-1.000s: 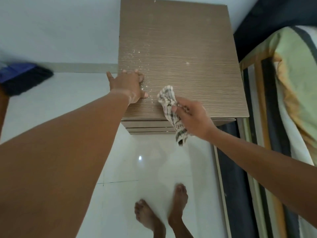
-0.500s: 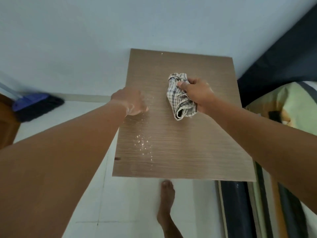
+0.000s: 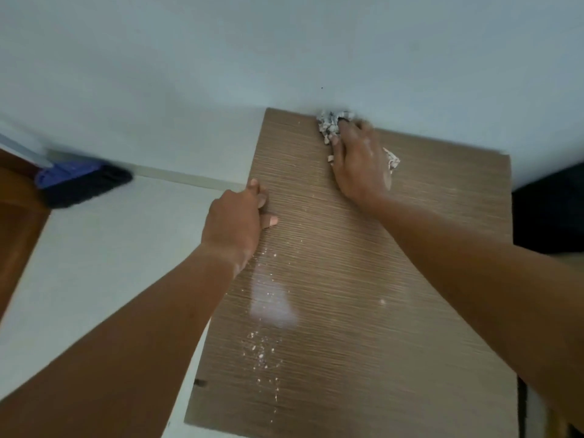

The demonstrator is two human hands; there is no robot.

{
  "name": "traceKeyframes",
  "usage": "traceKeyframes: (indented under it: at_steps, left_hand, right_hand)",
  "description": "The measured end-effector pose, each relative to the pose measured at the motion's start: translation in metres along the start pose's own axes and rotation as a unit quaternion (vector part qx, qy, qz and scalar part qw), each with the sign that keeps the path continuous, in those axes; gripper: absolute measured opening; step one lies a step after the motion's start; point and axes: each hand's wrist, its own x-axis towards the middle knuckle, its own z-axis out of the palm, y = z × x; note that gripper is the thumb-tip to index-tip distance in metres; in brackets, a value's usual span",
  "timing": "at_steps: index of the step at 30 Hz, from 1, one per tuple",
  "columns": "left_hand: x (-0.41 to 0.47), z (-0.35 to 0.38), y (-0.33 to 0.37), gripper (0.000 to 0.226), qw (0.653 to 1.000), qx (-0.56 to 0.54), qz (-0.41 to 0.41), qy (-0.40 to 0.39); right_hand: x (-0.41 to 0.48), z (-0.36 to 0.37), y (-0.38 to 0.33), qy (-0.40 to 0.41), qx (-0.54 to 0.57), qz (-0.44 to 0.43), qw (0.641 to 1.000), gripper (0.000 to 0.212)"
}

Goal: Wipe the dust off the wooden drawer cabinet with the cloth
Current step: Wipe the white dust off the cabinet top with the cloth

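The wooden drawer cabinet (image 3: 410, 311) shows its brown grained top from above, standing against a pale wall. White dust specks and a powdery smear (image 3: 268, 311) lie along its left half. My right hand (image 3: 360, 162) presses the checked cloth (image 3: 330, 123) flat onto the top at the far edge, next to the wall; a corner of the cloth sticks out to the right of the hand. My left hand (image 3: 237, 222) rests on the cabinet's left edge, fingers curled over the top, holding nothing.
A blue and black broom head (image 3: 79, 181) lies on the white floor at the left, near a brown wooden piece (image 3: 15, 222). A dark shape (image 3: 550, 210) borders the cabinet on the right.
My right hand has pushed the cloth from the middle of the top to the far edge by the wall. The view has come closer over the cabinet. My left hand stays on the left edge.
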Motion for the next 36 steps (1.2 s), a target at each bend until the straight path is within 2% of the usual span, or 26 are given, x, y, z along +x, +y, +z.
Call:
traceKeyframes:
  at_steps: [3, 8, 15, 18, 21, 24, 27, 30, 36]
  left_hand:
    - [0.005, -0.004, 0.000, 0.062, 0.999, 0.032, 0.007, -0.007]
    - [0.008, -0.007, 0.001, 0.059, 0.999, 0.037, 0.001, -0.016]
    - [0.012, -0.004, -0.003, 0.064, 0.999, 0.045, 0.003, -0.018]
    - [-0.002, -0.005, -0.010, 0.064, 0.999, 0.015, 0.019, -0.035]
    - [-0.039, -0.005, -0.030, 0.059, 0.999, -0.009, 0.047, 0.000]
    - [-0.086, -0.003, -0.053, 0.063, 0.993, 0.070, 0.084, -0.035]
    - [-0.117, 0.002, -0.074, 0.077, 0.977, 0.149, 0.126, -0.088]
    - [-0.133, 0.008, -0.090, 0.088, 0.961, 0.208, 0.154, -0.102]
    - [-0.143, 0.018, -0.101, 0.088, 0.957, 0.231, 0.150, -0.093]
  right_hand:
    - [0.012, 0.018, -0.023, 0.000, -0.004, -0.055, 0.998, 0.023]
    - [0.032, 0.040, -0.048, -0.026, -0.009, -0.061, 0.998, 0.027]
    - [0.025, 0.036, -0.050, -0.111, -0.003, -0.147, 0.983, 0.031]
    - [-0.013, 0.034, -0.043, -0.138, -0.017, -0.178, 0.974, 0.037]
    - [-0.066, 0.028, -0.044, -0.175, -0.031, -0.213, 0.961, 0.042]
    - [-0.122, 0.021, -0.050, -0.204, -0.047, -0.231, 0.950, 0.045]
    - [-0.175, 0.017, -0.058, -0.214, -0.053, -0.229, 0.948, 0.046]
    - [-0.219, 0.017, -0.068, -0.204, -0.054, -0.215, 0.953, 0.048]
    - [-0.299, 0.024, -0.084, -0.178, -0.039, -0.217, 0.959, 0.045]
